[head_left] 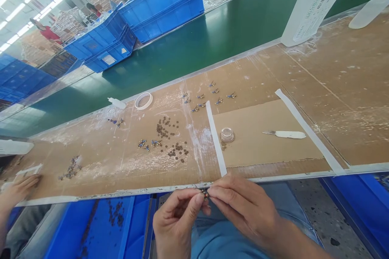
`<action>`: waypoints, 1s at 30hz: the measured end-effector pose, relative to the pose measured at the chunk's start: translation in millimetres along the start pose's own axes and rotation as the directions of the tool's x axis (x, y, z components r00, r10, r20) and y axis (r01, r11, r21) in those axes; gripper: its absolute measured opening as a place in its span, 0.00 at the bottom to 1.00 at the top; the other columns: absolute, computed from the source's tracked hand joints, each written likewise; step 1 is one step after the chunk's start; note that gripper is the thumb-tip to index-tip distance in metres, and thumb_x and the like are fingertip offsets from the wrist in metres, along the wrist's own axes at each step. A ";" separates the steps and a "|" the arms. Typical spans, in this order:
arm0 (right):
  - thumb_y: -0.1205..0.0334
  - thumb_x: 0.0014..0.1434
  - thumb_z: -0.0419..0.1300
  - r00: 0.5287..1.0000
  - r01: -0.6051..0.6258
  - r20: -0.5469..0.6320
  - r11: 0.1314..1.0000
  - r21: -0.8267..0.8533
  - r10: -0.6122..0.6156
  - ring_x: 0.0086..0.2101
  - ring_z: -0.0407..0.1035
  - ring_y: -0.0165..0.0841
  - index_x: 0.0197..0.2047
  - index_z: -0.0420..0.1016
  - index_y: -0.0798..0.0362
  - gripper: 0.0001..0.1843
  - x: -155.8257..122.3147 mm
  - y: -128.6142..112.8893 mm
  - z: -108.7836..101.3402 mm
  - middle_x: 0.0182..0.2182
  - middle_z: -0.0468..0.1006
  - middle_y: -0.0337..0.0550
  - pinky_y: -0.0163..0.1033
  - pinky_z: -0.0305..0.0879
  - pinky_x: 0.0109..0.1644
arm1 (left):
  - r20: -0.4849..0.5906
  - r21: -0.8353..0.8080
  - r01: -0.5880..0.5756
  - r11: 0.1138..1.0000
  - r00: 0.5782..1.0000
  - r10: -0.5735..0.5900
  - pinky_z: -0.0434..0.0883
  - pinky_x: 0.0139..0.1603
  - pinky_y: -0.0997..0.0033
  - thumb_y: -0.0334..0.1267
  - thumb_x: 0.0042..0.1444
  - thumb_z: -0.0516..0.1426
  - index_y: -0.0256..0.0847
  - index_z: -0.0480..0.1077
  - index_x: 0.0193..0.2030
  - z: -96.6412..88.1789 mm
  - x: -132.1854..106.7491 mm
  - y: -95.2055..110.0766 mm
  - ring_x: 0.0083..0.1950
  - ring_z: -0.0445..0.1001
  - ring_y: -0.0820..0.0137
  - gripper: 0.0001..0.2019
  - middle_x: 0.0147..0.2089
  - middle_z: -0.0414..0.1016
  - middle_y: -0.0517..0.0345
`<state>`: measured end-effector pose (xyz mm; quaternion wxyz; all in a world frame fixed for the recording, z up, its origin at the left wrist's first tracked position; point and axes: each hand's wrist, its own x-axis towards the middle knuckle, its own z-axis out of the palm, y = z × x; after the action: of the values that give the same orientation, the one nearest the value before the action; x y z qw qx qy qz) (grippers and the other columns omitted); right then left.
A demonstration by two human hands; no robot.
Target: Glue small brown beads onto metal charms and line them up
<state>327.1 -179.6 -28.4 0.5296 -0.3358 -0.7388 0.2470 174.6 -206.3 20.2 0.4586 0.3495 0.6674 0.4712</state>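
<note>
Both hands meet just off the near edge of the bench, over the person's lap. The left hand and the right hand are each closed to a fingertip pinch on one small part, thumb and forefinger of both pressed on it from either side. It is too tiny to tell its make beyond a dark, brownish look. On the cardboard in the middle lies a scatter of brown rings, with a few blue pieces just to their left. Farther off, a loose group of metal pieces is spread out apart from the rest. These look like finished ones, about a dozen. The many rings not yet taken up suggest most of the work is left. A clear cup stands right of a tape strip, a white-handled knife lies farther right, and a tape roll sits at the far edge. At the far left another person's hand rests by a separate heap.
</note>
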 end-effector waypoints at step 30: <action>0.66 0.67 0.57 0.935 -0.099 -0.334 0.823 -0.560 -0.115 0.37 0.77 0.32 0.48 0.76 0.52 0.09 -6.3 74.1 -69.7 0.38 0.81 0.41 0.37 0.70 0.49 | 0.202 0.548 -0.362 0.754 0.932 0.301 0.73 0.36 0.67 0.43 0.60 0.62 0.33 0.76 0.39 101.5 280.8 76.3 0.36 0.76 0.68 0.12 0.36 0.77 0.57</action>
<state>411.9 -135.4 -63.6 0.5303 -0.5138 -0.6724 -0.0510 178.7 101.2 -0.4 0.2736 0.6078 0.6814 0.3024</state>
